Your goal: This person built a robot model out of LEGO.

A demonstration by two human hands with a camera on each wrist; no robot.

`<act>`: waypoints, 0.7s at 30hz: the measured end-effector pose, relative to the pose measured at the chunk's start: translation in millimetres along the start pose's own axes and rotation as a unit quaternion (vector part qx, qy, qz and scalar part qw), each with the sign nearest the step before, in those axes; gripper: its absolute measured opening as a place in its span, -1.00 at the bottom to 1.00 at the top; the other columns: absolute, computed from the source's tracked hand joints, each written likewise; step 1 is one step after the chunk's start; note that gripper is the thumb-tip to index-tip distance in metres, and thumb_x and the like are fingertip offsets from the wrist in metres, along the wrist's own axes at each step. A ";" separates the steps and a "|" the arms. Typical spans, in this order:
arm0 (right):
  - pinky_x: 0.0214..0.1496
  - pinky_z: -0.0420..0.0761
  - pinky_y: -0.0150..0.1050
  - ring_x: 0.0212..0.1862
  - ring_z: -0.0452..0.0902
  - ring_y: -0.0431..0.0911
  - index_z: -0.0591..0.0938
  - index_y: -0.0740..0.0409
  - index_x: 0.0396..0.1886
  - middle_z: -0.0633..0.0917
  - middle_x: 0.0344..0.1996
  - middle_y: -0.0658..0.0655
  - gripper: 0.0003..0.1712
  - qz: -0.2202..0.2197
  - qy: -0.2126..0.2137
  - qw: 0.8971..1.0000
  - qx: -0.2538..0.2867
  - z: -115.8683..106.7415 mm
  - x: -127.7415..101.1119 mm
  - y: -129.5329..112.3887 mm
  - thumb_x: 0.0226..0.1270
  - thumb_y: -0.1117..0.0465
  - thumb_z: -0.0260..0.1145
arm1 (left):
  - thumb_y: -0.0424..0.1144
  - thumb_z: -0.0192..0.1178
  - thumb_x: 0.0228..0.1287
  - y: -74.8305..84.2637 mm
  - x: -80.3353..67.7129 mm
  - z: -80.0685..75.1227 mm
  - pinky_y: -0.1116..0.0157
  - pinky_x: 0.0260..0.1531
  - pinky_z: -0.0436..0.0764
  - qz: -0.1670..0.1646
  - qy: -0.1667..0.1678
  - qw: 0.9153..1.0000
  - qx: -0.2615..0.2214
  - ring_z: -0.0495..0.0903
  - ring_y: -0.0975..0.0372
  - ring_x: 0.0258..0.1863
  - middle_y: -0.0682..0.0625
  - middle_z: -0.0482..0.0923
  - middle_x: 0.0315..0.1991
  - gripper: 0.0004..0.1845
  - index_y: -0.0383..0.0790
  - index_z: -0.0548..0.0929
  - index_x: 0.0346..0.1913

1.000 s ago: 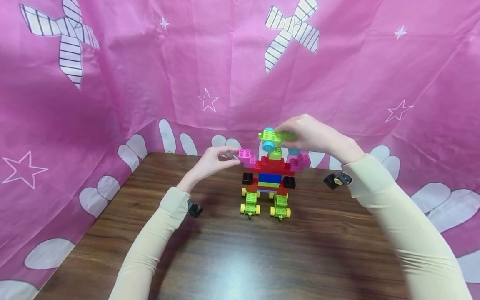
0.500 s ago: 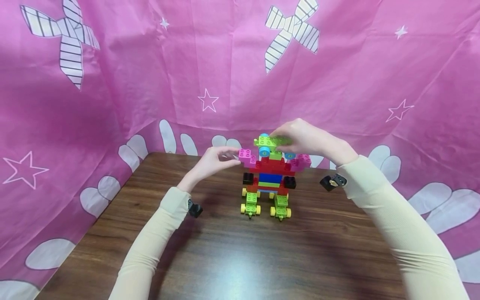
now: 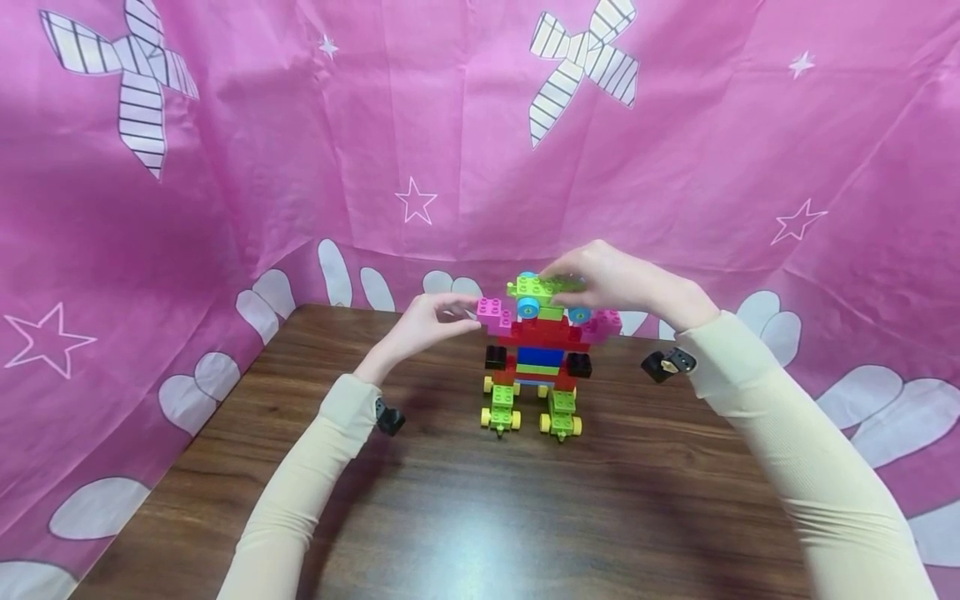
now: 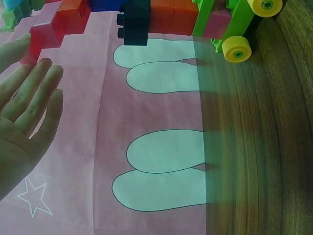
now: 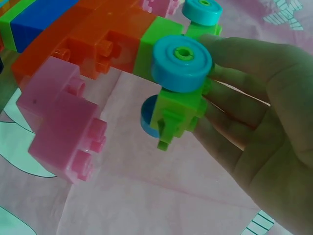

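A robot-like figure of toy building blocks stands upright on the table. Its red bricks point(image 3: 543, 332) form the shoulders, above a blue brick point(image 3: 540, 357). On top, my right hand point(image 3: 618, 279) grips a lime-green wheeled base point(image 5: 182, 108) with blue wheels point(image 5: 182, 63) between thumb and fingers. This base sits right at the green brick point(image 5: 155, 46) of the neck. My left hand point(image 3: 435, 321) pinches the pink bricks point(image 3: 491, 310) of the figure's arm on the left side. More pink bricks point(image 5: 61, 117) stick out on the other side, partly behind my right hand in the head view.
The figure's feet are two green wheeled bases point(image 3: 562, 408) with yellow wheels on the brown wooden table point(image 3: 420, 508). Black bricks point(image 3: 496, 357) jut out at its sides. A pink patterned cloth point(image 3: 465, 125) hangs behind and beside the table.
My right hand has moved down and slightly left with the wheeled base, from above the neck onto the top of the figure. The left hand has stayed in place.
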State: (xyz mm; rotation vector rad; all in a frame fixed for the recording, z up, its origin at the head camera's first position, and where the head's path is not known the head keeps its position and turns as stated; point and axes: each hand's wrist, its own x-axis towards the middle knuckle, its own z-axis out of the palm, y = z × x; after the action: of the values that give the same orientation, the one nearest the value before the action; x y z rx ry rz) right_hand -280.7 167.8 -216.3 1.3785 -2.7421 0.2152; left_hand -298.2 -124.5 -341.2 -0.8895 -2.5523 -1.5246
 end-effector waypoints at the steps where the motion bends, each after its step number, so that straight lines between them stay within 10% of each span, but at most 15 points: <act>1: 0.04 0.72 -0.04 -0.06 0.74 0.03 0.66 0.25 0.11 0.76 -0.01 0.23 -0.58 -0.003 -0.001 1.000 -0.002 -0.4 -0.3 0.2 0.24 0.29 0.42 | -0.11 0.41 0.21 0.1 -0.3 -0.1 0.12 0.10 0.64 0.001 0.000 1.000 0.001 0.70 0.16 -0.08 -0.03 0.73 -0.01 -0.57 -0.09 0.68 0.14; 21: -0.11 0.74 -0.16 -0.20 0.73 -0.06 0.68 0.24 0.09 0.77 -0.07 0.21 -0.59 0.003 0.021 1.000 0.018 2.7 -2.4 0.7 0.23 0.31 0.43 | -0.13 0.40 0.21 -4.2 1.2 0.1 0.11 0.09 0.65 0.013 0.002 1.000 0.000 0.70 0.16 -0.07 -0.04 0.73 0.00 -0.58 -0.10 0.68 0.14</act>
State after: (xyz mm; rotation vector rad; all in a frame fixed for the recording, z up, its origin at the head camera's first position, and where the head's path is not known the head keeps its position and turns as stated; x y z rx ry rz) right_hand -279.9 169.7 -219.3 1.3567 -2.7219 0.2926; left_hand -301.2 -125.4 -344.3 -0.9149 -2.5279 -1.5167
